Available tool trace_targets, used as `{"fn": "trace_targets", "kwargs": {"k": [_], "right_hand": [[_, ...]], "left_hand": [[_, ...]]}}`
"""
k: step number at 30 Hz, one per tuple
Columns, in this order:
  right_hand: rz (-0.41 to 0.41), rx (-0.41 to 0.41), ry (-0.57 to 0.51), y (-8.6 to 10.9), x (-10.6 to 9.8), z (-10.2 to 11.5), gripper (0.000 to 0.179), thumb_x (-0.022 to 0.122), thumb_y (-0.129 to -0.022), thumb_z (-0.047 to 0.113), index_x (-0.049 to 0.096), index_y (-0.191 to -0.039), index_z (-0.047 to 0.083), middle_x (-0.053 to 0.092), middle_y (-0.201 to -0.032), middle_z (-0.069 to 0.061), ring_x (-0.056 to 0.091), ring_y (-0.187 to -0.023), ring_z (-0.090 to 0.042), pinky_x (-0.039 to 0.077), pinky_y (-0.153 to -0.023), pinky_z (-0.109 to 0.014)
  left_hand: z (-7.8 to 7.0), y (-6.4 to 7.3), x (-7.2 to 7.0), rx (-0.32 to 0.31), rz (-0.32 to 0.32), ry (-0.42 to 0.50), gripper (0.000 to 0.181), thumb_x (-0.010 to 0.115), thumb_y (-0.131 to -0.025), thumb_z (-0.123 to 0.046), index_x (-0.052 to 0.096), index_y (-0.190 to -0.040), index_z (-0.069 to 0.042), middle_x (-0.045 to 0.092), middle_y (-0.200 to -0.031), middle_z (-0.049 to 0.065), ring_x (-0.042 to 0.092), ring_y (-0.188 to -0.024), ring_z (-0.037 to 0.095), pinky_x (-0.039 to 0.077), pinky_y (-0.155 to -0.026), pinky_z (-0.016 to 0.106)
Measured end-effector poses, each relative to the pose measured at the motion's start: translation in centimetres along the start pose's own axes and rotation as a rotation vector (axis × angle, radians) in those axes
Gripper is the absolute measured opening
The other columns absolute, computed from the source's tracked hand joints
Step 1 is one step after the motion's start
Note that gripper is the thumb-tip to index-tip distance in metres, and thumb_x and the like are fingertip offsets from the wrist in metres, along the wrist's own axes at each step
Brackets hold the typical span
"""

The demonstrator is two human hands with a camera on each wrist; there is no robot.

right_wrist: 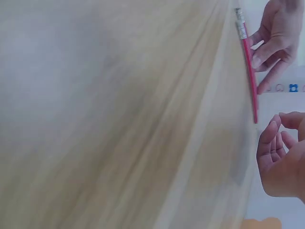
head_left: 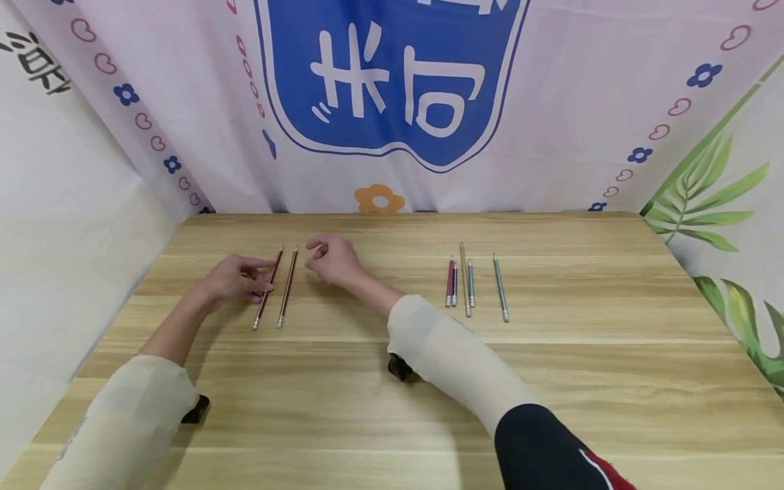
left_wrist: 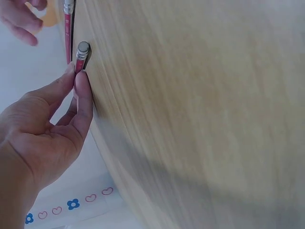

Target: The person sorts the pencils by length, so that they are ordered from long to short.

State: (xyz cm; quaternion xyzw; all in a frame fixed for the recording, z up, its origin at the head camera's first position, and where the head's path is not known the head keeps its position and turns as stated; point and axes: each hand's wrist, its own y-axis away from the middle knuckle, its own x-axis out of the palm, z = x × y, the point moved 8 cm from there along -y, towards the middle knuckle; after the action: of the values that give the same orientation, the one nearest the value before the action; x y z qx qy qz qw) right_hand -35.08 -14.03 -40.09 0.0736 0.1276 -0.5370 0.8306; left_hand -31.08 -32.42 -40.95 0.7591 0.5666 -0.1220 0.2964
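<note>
My left hand (head_left: 235,280) is at the left of the table and pinches a dark red pencil (head_left: 262,307) between thumb and fingers. In the left wrist view the pencil's eraser end (left_wrist: 83,47) sticks out past the fingertips. A second dark red pencil (head_left: 287,289) lies beside it, nearly parallel, a small gap to the right. Just right of that pencil's tip is my right hand (head_left: 333,260), its fingers loosely bent and holding nothing. The right wrist view shows this right hand (right_wrist: 286,164) apart from the red pencil (right_wrist: 249,71).
Further right on the wooden table (head_left: 380,408) lie a pink pencil (head_left: 450,284), a dark blue pencil (head_left: 454,289), a tan pencil (head_left: 465,279) and a short teal pencil (head_left: 471,286), close together. A longer teal pencil (head_left: 500,287) lies apart. A printed cloth (head_left: 233,170) hangs behind.
</note>
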Motion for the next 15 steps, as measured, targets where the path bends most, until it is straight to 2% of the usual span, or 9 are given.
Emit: {"fn": "trace_targets", "kwargs": {"k": [3,7,9,15], "right_hand": [[0.017,-0.008,-0.060,0.7,-1.0,0.2,0.035,0.071,-0.096,-0.001,0.065,-0.129,-0.006,0.056,-0.084,-0.001,0.064,-0.063,-0.023,0.049,-0.047,-0.017],[0.036,-0.012,-0.055,1.8,-2.6,0.3,0.033,0.068,-0.097,0.000,0.065,-0.130,-0.006,0.058,-0.087,-0.004,0.068,-0.078,-0.042,0.048,-0.047,-0.017],[0.048,-0.018,-0.030,2.3,-3.3,0.2,0.033,0.067,-0.097,0.000,0.065,-0.130,-0.006,0.059,-0.088,-0.005,0.068,-0.079,-0.043,0.048,-0.047,-0.017],[0.087,-0.024,0.040,3.2,-4.9,-0.3,0.032,0.066,-0.096,-0.001,0.065,-0.128,-0.006,0.060,-0.088,-0.007,0.065,-0.067,-0.033,0.050,-0.046,-0.021]], "left_hand": [[0.1,-0.1,0.0,-0.001,0.001,-0.006,0.059,0.065,-0.096,0.010,0.039,-0.149,0.012,0.057,-0.098,0.015,0.065,-0.076,0.012,0.065,-0.070,0.027],[0.0,-0.2,0.0,0.009,0.007,-0.011,0.060,0.065,-0.096,0.011,0.038,-0.149,0.014,0.057,-0.096,0.015,0.065,-0.075,0.011,0.065,-0.067,0.027],[0.0,-0.2,0.1,0.010,0.013,-0.011,0.060,0.065,-0.096,0.012,0.038,-0.149,0.015,0.057,-0.095,0.015,0.066,-0.075,0.012,0.065,-0.067,0.027],[-0.4,-0.1,0.1,0.004,0.030,-0.020,0.057,0.063,-0.098,0.010,0.038,-0.149,0.016,0.058,-0.096,0.017,0.067,-0.076,0.013,0.066,-0.068,0.029]]}}
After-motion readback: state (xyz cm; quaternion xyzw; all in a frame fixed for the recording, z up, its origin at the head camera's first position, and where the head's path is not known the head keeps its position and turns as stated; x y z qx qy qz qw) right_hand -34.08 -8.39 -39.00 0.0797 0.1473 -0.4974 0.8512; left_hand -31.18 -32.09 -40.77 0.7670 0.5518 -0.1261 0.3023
